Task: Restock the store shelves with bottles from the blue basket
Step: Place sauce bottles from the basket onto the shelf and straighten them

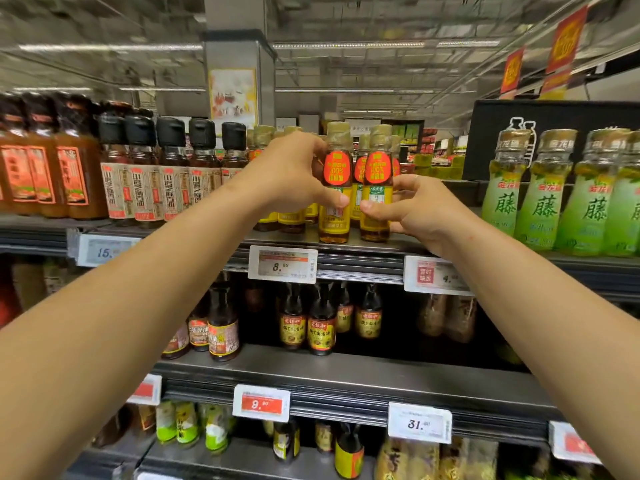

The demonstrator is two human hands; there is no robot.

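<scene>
price tags [282,264], red hanging signs [566,39], ceiling lights [110,47]

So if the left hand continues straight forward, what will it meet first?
Probably the gold-capped oil bottles standing behind the front bottle that the left hand grips; depth is unclear.

Both forearms are seen bare, with no sleeves shown. A thin ring [416,176] is worn on the right hand [412,209].

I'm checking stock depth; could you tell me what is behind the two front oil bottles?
Behind the front oil bottles more gold-capped bottles of the same kind show. The left hand hides how many.
</scene>
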